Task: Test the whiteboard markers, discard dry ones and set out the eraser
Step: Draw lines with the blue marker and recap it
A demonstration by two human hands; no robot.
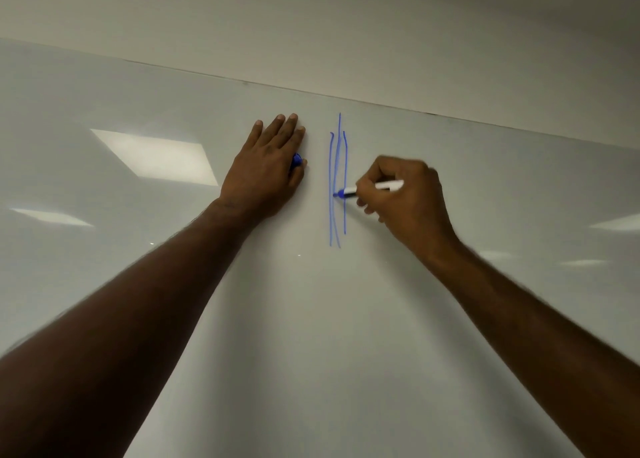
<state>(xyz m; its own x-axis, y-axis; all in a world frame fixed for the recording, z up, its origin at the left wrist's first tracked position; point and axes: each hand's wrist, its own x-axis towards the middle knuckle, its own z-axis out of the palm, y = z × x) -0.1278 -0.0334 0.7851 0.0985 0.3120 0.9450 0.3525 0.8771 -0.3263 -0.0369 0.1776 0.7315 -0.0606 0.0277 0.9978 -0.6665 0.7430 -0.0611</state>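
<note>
Far left of whiteboard [173,284]: glossy surface carries pale reflections of ceiling light panels [156,156]; a smaller streak sits lower left.

Left hand [268,168]: laid flat against the board, fingers straight and pointing up, palm pressed to the surface. A blue marker cap [296,162] peeks out at the thumb side, pinned between thumb and palm; most of it is hidden by the hand.

Centre: blue vertical lines [337,187], three or four strokes close together, just beside the left hand's thumb edge but not touching it. Ink reads solid and dark.

Right hand [403,201]: fingers curled round the blue marker [367,189], white barrel lying roughly level, blue tip touching the board among the strokes. Hand slightly motion-blurred.

Top: board's upper edge runs diagonally, bare wall [346,24] above. Right side of board shows more faint light reflections. Both forearms reach in from the bottom corners. Eraser not in view.
</note>
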